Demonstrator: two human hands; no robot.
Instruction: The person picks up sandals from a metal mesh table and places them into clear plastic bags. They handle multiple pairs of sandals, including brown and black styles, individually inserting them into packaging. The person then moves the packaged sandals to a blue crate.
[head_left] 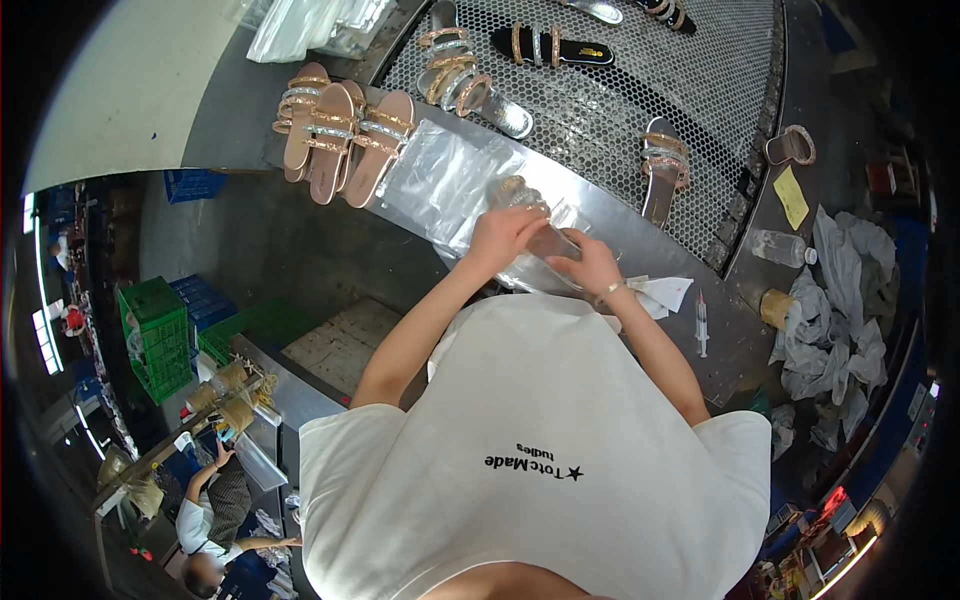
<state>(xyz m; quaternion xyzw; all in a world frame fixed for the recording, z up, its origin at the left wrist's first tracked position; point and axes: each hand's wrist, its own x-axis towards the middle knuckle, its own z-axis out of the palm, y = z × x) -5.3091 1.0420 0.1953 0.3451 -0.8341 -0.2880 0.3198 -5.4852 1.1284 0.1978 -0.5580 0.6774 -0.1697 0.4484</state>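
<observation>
My left hand (505, 235) and my right hand (590, 265) both grip a clear plastic bag (545, 262) with a glittery sandal (515, 190) partly inside it, at the near edge of the metal table (610, 215). The left hand holds the sandal end, and the right hand, with a bracelet at the wrist, holds the bag from the other side. The bag lies across a pile of flat clear bags (440, 180). Several rose-gold strap sandals (340, 130) lie just left of that pile.
More sandals sit on the perforated mesh surface (720, 90), one pale (663, 165), one black (550, 45). A syringe (702, 325), white tissue (660, 293), tape roll (775, 307), bottle (780, 247) and grey rags (840, 300) lie right. Green crates (155, 335) and another person (205, 520) are lower left.
</observation>
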